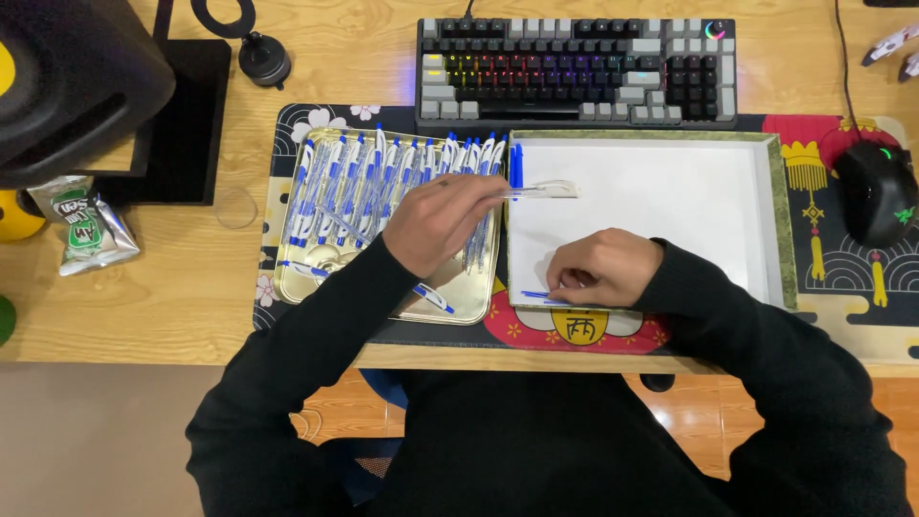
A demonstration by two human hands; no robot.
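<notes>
1. Lowest in the frame are the person's black sleeves [536,421], which come up from the bottom edge to the two hands over the bench [172,306].
2. The right hand [601,268] rests at the lower edge of the white box lid [670,191], in the centre of the frame. Its fingers are curled down on a blue pen part [538,296] that lies on the white floor of the lid; whether they pinch it I cannot tell.
3. The left hand [440,222] is above the gold tray [469,297], left of centre. Its fingers grip one clear pen with a blue end [541,191], which points right, across the lid's left rim.
4. The gold tray holds a row of many blue-and-white pens [383,177], side by side along its upper part, and a few loose ones lie lower down.
5. In the white lid, two or three blue pens [517,165] stand along the upper left wall. The rest is bare white.
6. Tray and lid lie just beside each other on a patterned desk mat [862,278]. A keyboard [574,72] is above them, a black mouse [876,191] is at the right, and a snack packet [86,225] is at the left.
</notes>
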